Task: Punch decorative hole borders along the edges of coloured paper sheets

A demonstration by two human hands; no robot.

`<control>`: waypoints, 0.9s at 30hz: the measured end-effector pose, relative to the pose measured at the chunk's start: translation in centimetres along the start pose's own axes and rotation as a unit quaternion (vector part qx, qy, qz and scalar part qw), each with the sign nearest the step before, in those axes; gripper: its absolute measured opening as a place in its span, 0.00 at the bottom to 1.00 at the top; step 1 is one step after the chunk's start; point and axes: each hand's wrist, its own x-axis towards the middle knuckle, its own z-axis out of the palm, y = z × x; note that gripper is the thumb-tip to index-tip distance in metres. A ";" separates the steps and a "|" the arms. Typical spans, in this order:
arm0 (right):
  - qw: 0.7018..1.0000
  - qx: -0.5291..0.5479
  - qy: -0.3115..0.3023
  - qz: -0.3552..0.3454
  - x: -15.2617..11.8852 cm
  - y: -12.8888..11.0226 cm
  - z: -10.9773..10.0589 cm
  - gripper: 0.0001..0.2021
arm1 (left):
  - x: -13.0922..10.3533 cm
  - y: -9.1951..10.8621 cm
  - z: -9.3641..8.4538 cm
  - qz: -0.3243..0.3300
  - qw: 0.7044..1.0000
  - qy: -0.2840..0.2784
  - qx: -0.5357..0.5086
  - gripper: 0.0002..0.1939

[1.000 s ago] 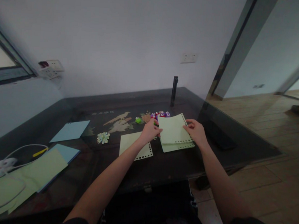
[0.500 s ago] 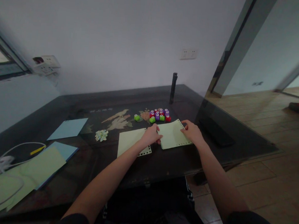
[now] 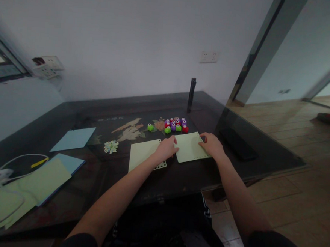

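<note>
A pale green sheet of loose-leaf paper (image 3: 190, 148) with holes along its right edge lies between my two hands. My left hand (image 3: 166, 148) has its thumb and forefinger closed at the left edge of that sheet. Over the punched right edge, my right hand (image 3: 211, 145) grips with its thumb on top and its fingers curled around the border. Whether there is one sheet or a thin stack I cannot tell. Another pale green sheet (image 3: 141, 154), holes on its right side, lies partly under my left hand and forearm.
Beyond the sheets sit several red, purple and green eye-topped toys (image 3: 176, 125), one green toy (image 3: 150, 127) apart. A pile of small pale pieces (image 3: 111, 147), blue sheets (image 3: 75, 139) and a white cable (image 3: 24, 155) lie left. A black post (image 3: 191, 95) stands behind; a dark flat object (image 3: 238, 143) lies right.
The held paper now lies flatter, its punched right edge slightly lower. Both hands stay at its two sides. The whole view has shifted a little.
</note>
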 end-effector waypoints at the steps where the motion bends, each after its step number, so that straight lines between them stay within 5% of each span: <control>1: 1.000 -0.003 0.000 0.000 0.0 0.0 0.0 0.14 | 0.0 0.0 0.0 -0.002 1.000 -0.003 0.010 0.10; 10: 1.000 0.003 0.002 -0.003 0.0 0.1 0.1 0.11 | -0.6 1.3 -0.5 -0.004 0.990 0.010 0.137 0.08; 20: 0.998 0.048 0.044 -0.004 -0.1 -0.2 -0.4 0.08 | -0.6 2.1 -2.2 0.016 0.993 0.053 0.107 0.06; 27: 0.993 0.082 0.079 -0.033 0.1 -0.5 -0.7 0.07 | -1.3 -1.6 -6.4 0.033 0.991 0.122 0.032 0.08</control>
